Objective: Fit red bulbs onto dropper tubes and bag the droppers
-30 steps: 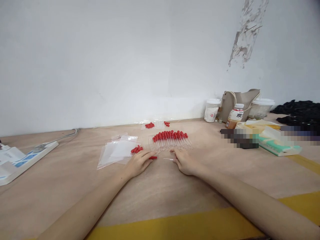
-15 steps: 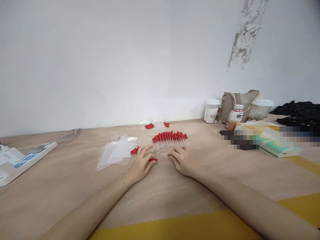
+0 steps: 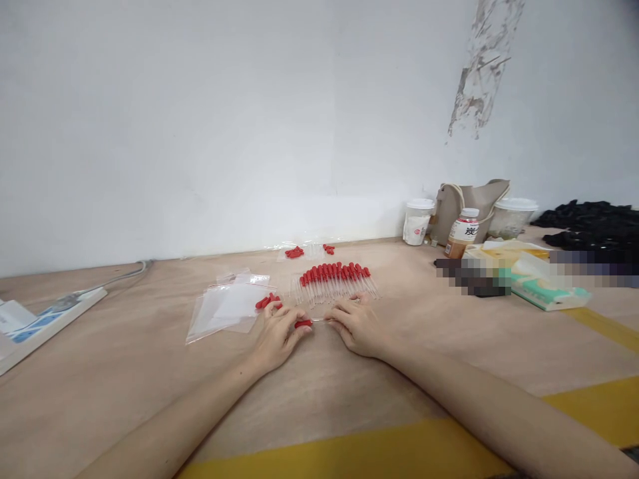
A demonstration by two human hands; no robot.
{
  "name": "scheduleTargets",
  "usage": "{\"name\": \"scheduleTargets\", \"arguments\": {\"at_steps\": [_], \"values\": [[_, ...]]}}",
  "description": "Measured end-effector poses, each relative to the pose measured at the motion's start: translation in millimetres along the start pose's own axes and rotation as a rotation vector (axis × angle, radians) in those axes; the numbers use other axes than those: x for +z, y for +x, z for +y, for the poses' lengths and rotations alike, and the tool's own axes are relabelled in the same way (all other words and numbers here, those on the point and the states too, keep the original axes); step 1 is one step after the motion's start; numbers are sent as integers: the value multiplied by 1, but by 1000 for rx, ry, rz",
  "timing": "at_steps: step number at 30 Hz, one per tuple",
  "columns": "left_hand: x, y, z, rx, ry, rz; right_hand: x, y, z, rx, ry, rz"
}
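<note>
Pinching a red bulb (image 3: 303, 324) between its fingertips, the left hand (image 3: 276, 334) is resting on the table (image 3: 124, 372), fingers curled around the bulb's left end. The right hand (image 3: 355, 325) is lying just across from it, fingertips closing on a clear tube (image 3: 319, 320) that is meeting the bulb's right end; tube and bulb are lying in line on the table, between the two hands. How firmly the right fingers are gripping the thin tube is hard to tell, since it is nearly see-through.

Just beyond the hands a row of droppers (image 3: 335, 280) is lying side by side, red bulbs pointing toward the wall, glass tips toward the person. A few loose bulbs (image 3: 266, 301) are lying by the left hand's knuckles, touching the edge of a stack of bags (image 3: 227, 308). More red bulbs (image 3: 295, 252) are sitting near the wall. Far to the left a power strip (image 3: 47, 319) is lying with its cable trailing back. To the right are standing a cup (image 3: 417, 221), a bottle (image 3: 462, 233), a beige bag (image 3: 472, 203) and a tissue pack (image 3: 546, 289).
</note>
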State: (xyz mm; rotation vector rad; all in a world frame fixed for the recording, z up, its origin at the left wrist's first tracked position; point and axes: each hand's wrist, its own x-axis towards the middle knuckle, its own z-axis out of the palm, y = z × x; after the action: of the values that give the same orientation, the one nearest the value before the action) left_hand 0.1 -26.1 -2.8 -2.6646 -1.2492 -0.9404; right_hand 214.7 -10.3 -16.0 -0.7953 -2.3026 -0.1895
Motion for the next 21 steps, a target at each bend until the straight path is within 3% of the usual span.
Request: {"name": "scheduleTargets", "arguments": {"at_steps": [14,21], "values": [[1,0,2,45,-49,-53,7,3,15,-123,-62,-105],[2,-1,2,86,1,-55,7,2,5,-130,-124,-85]]}}
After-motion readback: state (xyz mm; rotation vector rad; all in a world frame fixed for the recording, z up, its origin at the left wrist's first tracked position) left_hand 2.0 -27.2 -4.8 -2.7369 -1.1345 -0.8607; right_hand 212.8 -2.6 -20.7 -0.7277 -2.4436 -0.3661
